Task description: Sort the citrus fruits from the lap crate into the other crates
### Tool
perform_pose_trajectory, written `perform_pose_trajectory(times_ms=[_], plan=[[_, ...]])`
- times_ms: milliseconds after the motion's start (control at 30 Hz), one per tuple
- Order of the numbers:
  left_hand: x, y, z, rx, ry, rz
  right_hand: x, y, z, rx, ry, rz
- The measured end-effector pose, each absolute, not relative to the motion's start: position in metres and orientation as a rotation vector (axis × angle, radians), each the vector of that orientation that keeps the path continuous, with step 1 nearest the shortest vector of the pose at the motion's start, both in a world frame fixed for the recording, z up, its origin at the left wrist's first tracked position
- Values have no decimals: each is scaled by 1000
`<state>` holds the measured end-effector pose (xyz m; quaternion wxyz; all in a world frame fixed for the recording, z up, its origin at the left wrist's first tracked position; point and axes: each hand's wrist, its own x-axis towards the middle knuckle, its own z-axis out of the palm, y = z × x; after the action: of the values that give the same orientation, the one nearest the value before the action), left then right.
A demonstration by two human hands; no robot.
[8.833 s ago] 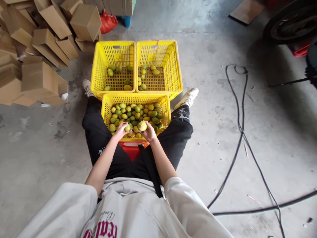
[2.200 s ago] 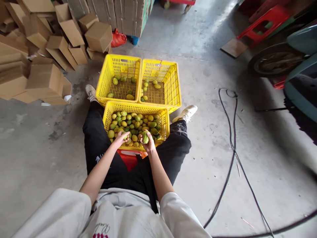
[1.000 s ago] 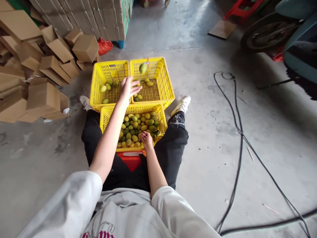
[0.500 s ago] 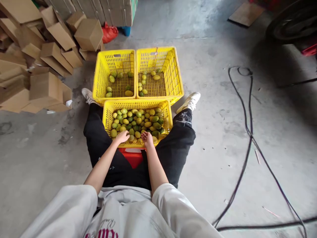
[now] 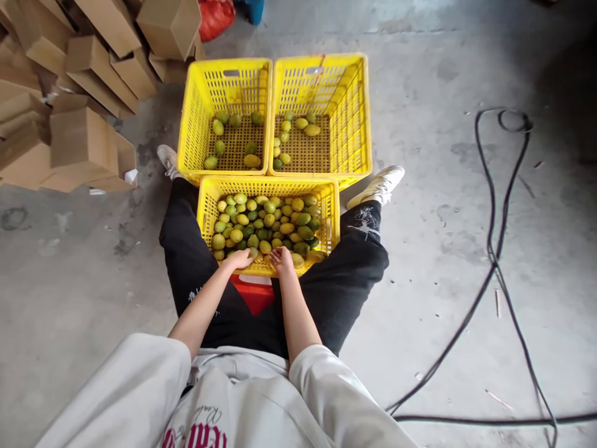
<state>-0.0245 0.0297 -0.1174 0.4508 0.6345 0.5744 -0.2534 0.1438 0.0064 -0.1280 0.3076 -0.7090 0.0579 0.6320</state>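
Between my legs stands a yellow plastic crate (image 5: 332, 214) holding many oval green and yellow fruits (image 5: 269, 220); their exact kind I cannot tell. My left hand (image 5: 240, 259) is at the crate's near side, its fingers closed round a greenish fruit (image 5: 253, 253). Just to the right, my right hand (image 5: 282, 259) hovers over the near rim, palm turned inward and fingers loosely curled and apart. No fruit shows in it. Yellow fruits lie close to its fingertips.
Beyond it are two more yellow crates, the left one (image 5: 183, 134) and the right one (image 5: 366, 124), each with several fruits on its bottom. Cardboard boxes (image 5: 84, 146) are piled at the left. A black cable (image 5: 489, 249) lies looped on the concrete floor at the right.
The view has tilted down and closer, so the crates look larger. My left hand has closed on a fruit at the near side; my right hand has hardly moved.
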Motion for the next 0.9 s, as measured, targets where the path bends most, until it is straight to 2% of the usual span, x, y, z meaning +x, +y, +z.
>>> perform_pose_trajectory(times_ms=[167,267,533,667,800,900], plan=[[-24,37,-122,1595,1432,-644,178,19,-121,-1993,66,1534],[-22,34,-127,1568,1425,-710,205,28,-118,-2336,-322,1313],[-8,41,-130,1549,1374,-766,180,20,-100,-2833,-1090,1523],[-5,44,-133,1556,1356,-773,159,13,-96,-2820,-1420,1485],[-4,45,-134,1567,1346,-769,158,19,-100,-2669,-1386,1449],[-5,45,-133,1576,1344,-759,166,23,-100,-2757,-1436,1201]])
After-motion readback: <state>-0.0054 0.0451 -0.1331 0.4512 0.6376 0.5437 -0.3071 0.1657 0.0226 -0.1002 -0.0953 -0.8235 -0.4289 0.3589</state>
